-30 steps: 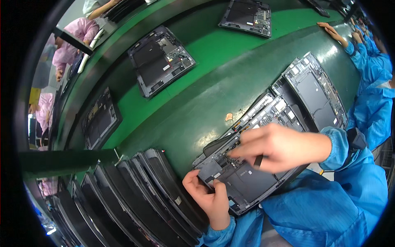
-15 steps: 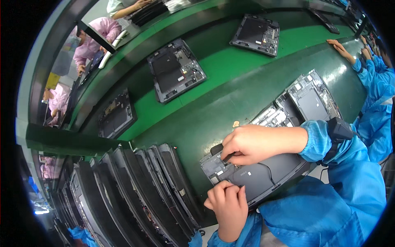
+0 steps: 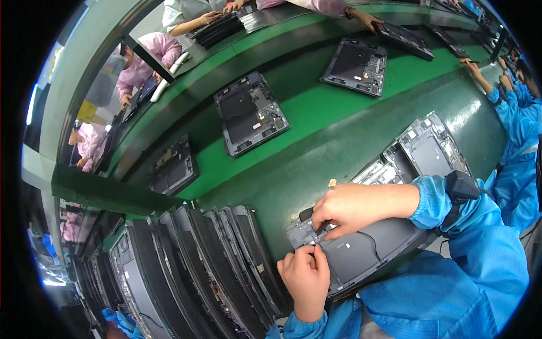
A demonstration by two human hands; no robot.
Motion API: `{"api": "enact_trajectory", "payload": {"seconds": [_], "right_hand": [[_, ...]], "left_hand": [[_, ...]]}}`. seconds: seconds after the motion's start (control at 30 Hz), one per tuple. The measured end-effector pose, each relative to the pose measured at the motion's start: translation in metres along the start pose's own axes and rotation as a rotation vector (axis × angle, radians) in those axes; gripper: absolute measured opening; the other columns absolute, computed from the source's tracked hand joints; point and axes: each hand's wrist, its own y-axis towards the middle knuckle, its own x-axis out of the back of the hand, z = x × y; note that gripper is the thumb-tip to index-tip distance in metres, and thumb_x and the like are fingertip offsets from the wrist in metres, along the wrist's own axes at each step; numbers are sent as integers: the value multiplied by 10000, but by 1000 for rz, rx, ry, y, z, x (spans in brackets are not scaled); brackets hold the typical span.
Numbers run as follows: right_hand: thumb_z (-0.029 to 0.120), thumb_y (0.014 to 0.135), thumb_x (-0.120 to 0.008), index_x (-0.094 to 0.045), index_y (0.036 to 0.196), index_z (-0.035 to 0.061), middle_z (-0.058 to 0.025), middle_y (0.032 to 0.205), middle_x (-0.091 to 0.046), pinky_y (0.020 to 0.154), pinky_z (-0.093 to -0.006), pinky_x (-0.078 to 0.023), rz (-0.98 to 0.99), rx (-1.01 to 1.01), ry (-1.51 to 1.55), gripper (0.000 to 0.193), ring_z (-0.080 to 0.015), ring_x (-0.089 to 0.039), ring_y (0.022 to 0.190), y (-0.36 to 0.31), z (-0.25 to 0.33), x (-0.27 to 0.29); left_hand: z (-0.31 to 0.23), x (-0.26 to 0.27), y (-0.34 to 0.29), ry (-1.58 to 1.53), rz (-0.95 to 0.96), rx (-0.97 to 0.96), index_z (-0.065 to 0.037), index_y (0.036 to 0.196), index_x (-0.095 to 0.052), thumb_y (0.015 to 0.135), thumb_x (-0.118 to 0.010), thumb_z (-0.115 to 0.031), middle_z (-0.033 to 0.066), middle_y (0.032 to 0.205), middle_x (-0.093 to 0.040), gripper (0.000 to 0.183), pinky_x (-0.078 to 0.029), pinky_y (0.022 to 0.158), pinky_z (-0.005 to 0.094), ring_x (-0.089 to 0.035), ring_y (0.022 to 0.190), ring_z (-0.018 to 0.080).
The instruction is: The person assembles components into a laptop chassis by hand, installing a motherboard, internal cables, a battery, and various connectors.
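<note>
An opened laptop base (image 3: 355,263) with a dark flat battery and a thin black cable lies in front of me, tilted on the green bench. My right hand (image 3: 358,209) reaches over it from the right. Its fingers are closed on a small black piece at the base's upper left part, mostly hidden by the fingers. My left hand (image 3: 305,279) rests at the near left edge of the base. Its fingers are curled, with thumb and forefinger pinched together close to the right fingertips; whatever they hold is too small to make out.
Laptop bases (image 3: 186,254) stand in a row on edge at left. More bases (image 3: 432,150) lie beyond my right arm. Several sit on the bright green line (image 3: 305,107). A co-worker's hand (image 3: 364,20) touches one at the far side; people in blue sit at right.
The view has shifted slightly, so the scene sits lower and further right. A co-worker's arm has come in at the top with a laptop base. My hands stay at the same corner.
</note>
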Motion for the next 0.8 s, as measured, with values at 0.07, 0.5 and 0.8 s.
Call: {"api": "enact_trajectory", "payload": {"seconds": [0.07, 0.5, 0.8], "right_hand": [[185, 783, -793, -727, 977, 39, -134, 877, -714, 691, -436, -546, 10, -24, -2, 252, -341, -695, 813, 0, 0, 0], [139, 741, -788, -724, 881, 11, -157, 806, -714, 715, -436, -527, 11, -90, 44, 199, -351, -692, 767, 1, -4, 8], [151, 739, -780, -738, 861, 19, -146, 770, -720, 730, -434, -527, 31, -154, -5, 185, -348, -701, 744, -4, 1, 15]], "left_hand": [[1, -6, -1, -16, -21, -11, -54, 772, -620, 843, -741, -62, 25, 569, -491, 141, -373, 663, 392, -507, 603, 245], [-4, -15, 5, -82, -83, 20, -51, 762, -610, 815, -746, -27, 30, 554, -492, 147, -392, 636, 408, -504, 564, 254], [-16, -22, 7, -50, -101, 21, -58, 748, -596, 818, -742, -24, 23, 554, -497, 165, -374, 646, 404, -485, 555, 248]]}}
